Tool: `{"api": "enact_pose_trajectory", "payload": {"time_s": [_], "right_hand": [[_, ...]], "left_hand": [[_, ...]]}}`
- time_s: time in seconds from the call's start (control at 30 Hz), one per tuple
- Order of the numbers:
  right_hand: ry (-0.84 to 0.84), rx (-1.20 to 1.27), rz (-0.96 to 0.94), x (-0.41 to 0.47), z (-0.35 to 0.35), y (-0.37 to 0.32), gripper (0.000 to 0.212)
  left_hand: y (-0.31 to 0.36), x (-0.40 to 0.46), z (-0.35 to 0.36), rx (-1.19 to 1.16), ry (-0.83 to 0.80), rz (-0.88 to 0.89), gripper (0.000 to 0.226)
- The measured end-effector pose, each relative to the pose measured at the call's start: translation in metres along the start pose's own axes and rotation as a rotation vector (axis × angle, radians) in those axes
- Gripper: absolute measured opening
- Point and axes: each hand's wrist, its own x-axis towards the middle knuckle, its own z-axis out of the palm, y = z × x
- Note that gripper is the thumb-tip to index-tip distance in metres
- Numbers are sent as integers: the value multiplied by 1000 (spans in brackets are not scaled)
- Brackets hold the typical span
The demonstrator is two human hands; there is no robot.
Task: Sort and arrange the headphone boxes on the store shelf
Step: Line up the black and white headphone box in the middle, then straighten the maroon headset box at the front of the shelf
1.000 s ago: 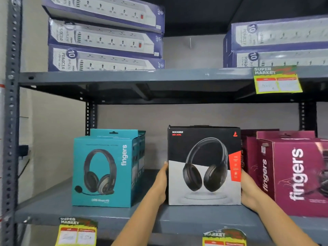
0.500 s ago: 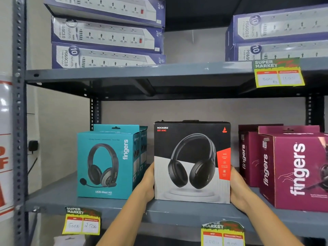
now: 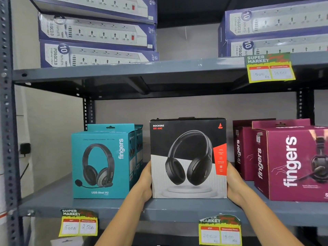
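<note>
I had the black Rockerz headphone box pinched between my left hand and right hand, each flat against a side, its base on the middle shelf between the teal Fingers box and the maroon Fingers boxes. To do this well I judged I should keep its face square with the teal front. My fingers behind the box were hidden; the price tags were too blurred to trust.

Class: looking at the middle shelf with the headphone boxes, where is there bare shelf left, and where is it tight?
Bare shelf lies left of the teal box, toward the upright. Narrow gaps flank the black box, each filled by the left hand or right hand. The maroon boxes crowd the right end.
</note>
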Motion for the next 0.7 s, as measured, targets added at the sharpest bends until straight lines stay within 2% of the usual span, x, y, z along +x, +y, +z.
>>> {"api": "enact_pose_trajectory", "payload": {"time_s": [0.13, 0.2, 0.27, 0.33, 0.4, 0.47, 0.6, 0.7], "right_hand": [[15, -9, 16, -6, 1, -2, 43], [40, 43, 19, -11, 0, -2, 49], [77, 71, -54, -19, -7, -2, 56], [65, -3, -207, -34, -17, -9, 63], [-13, -95, -357, -53, -26, -21, 71], [-66, -125, -452, -66, -39, -35, 76], [-118, -133, -589, -78, -74, -69, 62], [-30, -171, -717, -77, -115, -87, 46]], "left_hand": [[3, -9, 2, -10, 14, 8, 45], [-1, -19, 2, -11, 77, 71, 45], [-7, -35, 2, 5, 177, 226, 50], [-10, -59, 11, 39, 206, 432, 48], [-9, -86, 29, 102, 171, 628, 38], [-8, -107, 56, 140, 154, 741, 36], [-11, -123, 130, 167, 41, 832, 48], [-29, -123, 195, 198, -136, 824, 46]]}}
